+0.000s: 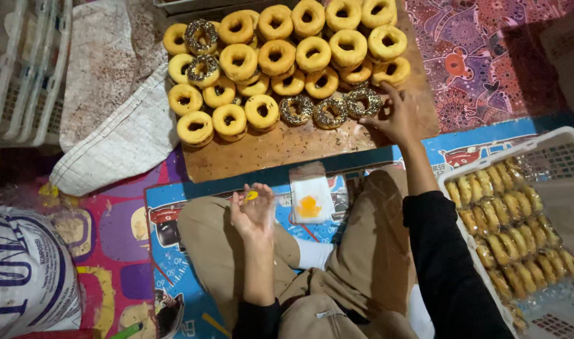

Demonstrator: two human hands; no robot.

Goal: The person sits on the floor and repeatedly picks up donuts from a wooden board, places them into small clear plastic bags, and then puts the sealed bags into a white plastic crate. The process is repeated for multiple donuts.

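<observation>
Many yellow-glazed doughnuts (276, 58) lie piled on a wooden board (281, 147); several carry dark sprinkles. My right hand (397, 116) reaches to the board's right side, fingertips on a sprinkled doughnut (362, 102). Over my left knee, my left hand (254, 210) is palm up, pinching a small yellow piece (251, 195) between its fingers. A clear plastic bag (309, 198) with a yellow-orange patch lies on the mat between my knees. I sit cross-legged in tan trousers.
A white basket (553, 160) at the right holds rows of bagged doughnuts. A white cloth sack (111, 119) lies left of the board, white crates (20, 69) beyond it. A printed sack (23, 276) sits at the lower left on the colourful mat.
</observation>
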